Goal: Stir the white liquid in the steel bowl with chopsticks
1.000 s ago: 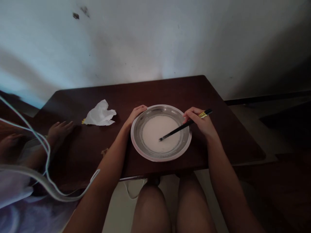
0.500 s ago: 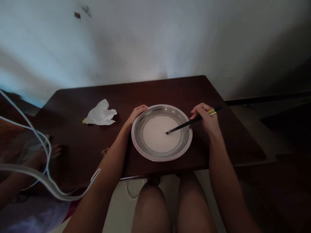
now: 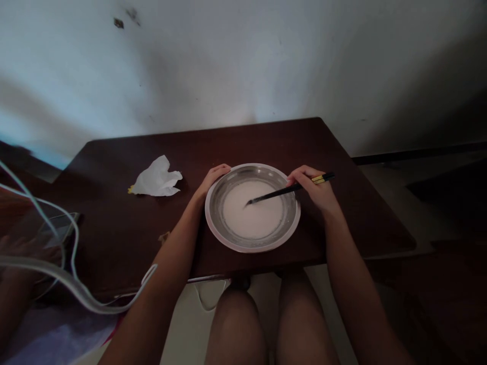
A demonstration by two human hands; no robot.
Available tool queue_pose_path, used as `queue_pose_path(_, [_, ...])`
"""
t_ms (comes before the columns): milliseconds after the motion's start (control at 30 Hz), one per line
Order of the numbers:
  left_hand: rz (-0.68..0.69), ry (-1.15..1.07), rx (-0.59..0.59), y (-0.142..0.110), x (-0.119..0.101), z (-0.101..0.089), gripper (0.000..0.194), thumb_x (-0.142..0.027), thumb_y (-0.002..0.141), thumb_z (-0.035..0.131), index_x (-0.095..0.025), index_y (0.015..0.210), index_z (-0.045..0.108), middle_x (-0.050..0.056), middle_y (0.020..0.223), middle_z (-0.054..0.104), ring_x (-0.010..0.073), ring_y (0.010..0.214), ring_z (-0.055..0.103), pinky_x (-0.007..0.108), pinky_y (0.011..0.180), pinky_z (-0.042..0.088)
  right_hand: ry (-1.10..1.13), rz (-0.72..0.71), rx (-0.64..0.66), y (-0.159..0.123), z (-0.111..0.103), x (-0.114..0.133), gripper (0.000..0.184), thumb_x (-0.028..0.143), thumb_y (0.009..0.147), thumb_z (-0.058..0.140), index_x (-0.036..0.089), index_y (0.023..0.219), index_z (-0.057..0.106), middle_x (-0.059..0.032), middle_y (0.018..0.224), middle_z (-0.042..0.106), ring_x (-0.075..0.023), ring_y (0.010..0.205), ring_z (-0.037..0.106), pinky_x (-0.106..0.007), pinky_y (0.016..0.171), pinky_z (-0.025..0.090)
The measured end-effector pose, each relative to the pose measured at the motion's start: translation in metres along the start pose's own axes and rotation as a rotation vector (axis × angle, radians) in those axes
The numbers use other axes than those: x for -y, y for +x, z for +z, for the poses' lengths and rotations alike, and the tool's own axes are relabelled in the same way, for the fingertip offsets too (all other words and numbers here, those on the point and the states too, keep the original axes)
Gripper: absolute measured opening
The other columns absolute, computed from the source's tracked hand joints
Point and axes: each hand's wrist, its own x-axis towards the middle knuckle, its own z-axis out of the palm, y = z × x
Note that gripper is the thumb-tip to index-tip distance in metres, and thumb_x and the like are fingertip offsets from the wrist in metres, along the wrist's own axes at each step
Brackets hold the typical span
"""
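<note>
A wide metal basin (image 3: 254, 175) sits near the front edge of the dark table, holding a whitish liquid (image 3: 254, 218). Against its left rim rests my left hand (image 3: 216, 177), fingers curled over the far-left side. My right hand (image 3: 312, 189), over the right rim, grips a pair of black chopsticks (image 3: 276, 193) with gold bands near the top. The chopsticks slant down to the left, and their tips dip into the liquid near its middle.
On the dark red-brown table (image 3: 262, 139) lie a crumpled white bag (image 3: 157, 178) and a small brown scrap (image 3: 163, 237), partly behind my left forearm. Pale cables (image 3: 77, 238) loop at the left, near a phone-like device (image 3: 57, 228) and another person's blurred arm (image 3: 17, 284). A wall stands behind.
The chopsticks and my right hand swung right, then back left; the tips now sit further left. My left hand stayed on the basin. The other person's hand drew back leftward.
</note>
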Motion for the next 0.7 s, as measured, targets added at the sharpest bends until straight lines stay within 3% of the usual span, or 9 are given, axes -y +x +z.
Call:
queue_pose_path(100, [0.007,0.017,0.012,-0.0002,-0.0004,-0.0002,0.022,-0.036,0.069,0.064,-0.015,0.069,0.06,-0.002,0.063,0.054,0.0102,0.059,0.047,0.021,0.057,0.037,0.047,-0.009,-0.104,0.0003,-0.0012,-0.0013,0.023,0.032,0.088,0.056,0.021,0.071,0.066,0.0029,0.058,0.063,-0.011,0.059,0.059,-0.026,0.064,0.046])
queue_pose_path(267, [0.003,0.014,0.009,0.0015,0.0001,-0.001,0.021,-0.035,0.07,0.063,-0.015,0.069,0.059,-0.002,0.064,0.055,0.0101,0.06,0.049,0.021,0.057,0.039,0.032,0.013,0.068,0.0004,-0.0009,-0.0031,0.019,0.031,0.086,0.059,0.021,0.074,0.069,0.0015,0.067,0.068,-0.0123,0.068,0.063,-0.026,0.067,0.048])
queue_pose_path(400, [-0.004,-0.011,0.011,0.0022,0.0012,-0.001,0.02,-0.034,0.068,0.064,-0.014,0.068,0.06,-0.002,0.063,0.055,0.0091,0.059,0.048,0.02,0.056,0.038,0.056,-0.022,-0.07,0.0003,-0.0007,-0.0031,0.022,0.031,0.088,0.057,0.021,0.072,0.067,0.003,0.06,0.065,-0.0106,0.061,0.06,-0.025,0.065,0.047])
queue_pose_path(567, [0.004,-0.016,0.008,0.0026,0.0025,-0.0009,0.02,-0.034,0.069,0.064,-0.015,0.068,0.06,-0.002,0.063,0.056,0.0093,0.059,0.049,0.02,0.057,0.038,0.018,0.002,0.07,-0.0001,0.0008,-0.0012,0.018,0.03,0.086,0.059,0.021,0.075,0.069,0.0016,0.067,0.068,-0.0118,0.068,0.063,-0.025,0.067,0.048])
queue_pose_path(700, [0.014,-0.004,0.019,0.0019,0.0022,-0.0012,0.022,-0.036,0.069,0.064,-0.014,0.069,0.06,-0.002,0.064,0.056,0.0101,0.06,0.049,0.022,0.058,0.039,0.038,-0.018,-0.073,0.0003,0.0,-0.0019,0.022,0.032,0.088,0.056,0.021,0.072,0.067,0.0027,0.059,0.065,-0.0107,0.06,0.06,-0.025,0.065,0.048])
